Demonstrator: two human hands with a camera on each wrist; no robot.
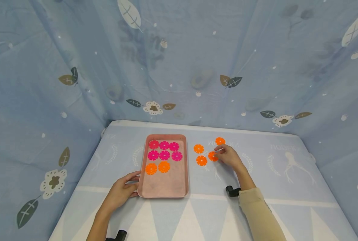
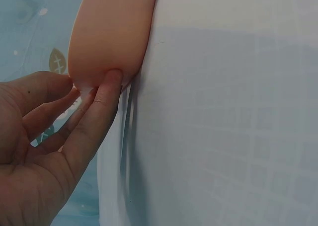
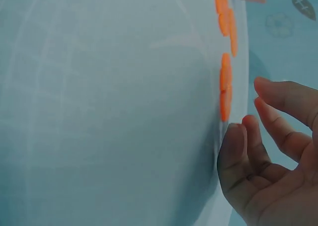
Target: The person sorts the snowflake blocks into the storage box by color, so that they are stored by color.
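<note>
My left hand [image 1: 121, 190] grips the left side of a pink tray [image 1: 163, 188], thumb and fingers at its edge; the left wrist view shows the tray wall [image 2: 112, 32] between the fingertips. Inside the tray lie several magenta notched discs [image 1: 164, 155] in two rows, with two orange notched discs [image 1: 163, 167] below them. Right of the tray, my right hand [image 1: 229, 156] reaches over the table, fingertips at an orange notched disc [image 1: 212, 156]. In the right wrist view, the thumb and fingers of this hand [image 3: 273, 151] are apart with nothing between them.
Three more orange discs lie near the right hand, including a left one [image 1: 198, 149] and a far one [image 1: 220, 141]. A patterned cloth covers the table [image 1: 281, 214]. Blue fabric walls [image 1: 185, 67] rise behind and at both sides. Black wrist devices [image 1: 233, 191] sit at both forearms.
</note>
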